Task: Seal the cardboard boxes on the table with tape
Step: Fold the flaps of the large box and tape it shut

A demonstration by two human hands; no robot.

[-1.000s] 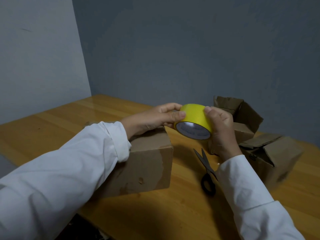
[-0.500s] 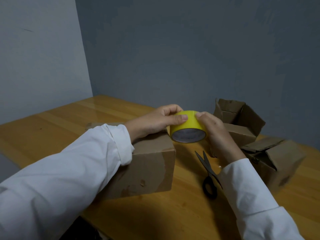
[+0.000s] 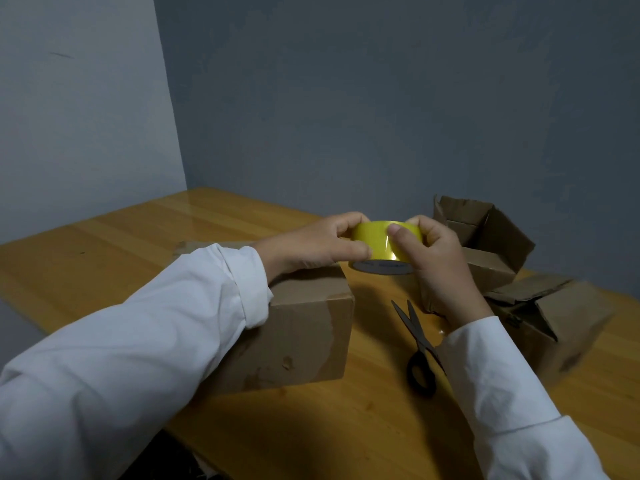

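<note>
Two hands are gripping one yellow tape roll point(image 3: 375, 242) in the head view: left hand point(image 3: 318, 245) curling round its left side, right hand point(image 3: 434, 258) clamping the right side, thumb pressing on the face. Roll is hovering above the table point(image 3: 104, 251), just past the closed box point(image 3: 304, 327) under the left sleeve. Two open boxes are sitting right: rear one point(image 3: 485, 233), nearer one point(image 3: 554, 317). Black scissors point(image 3: 417, 344) are lying between the boxes.
</note>
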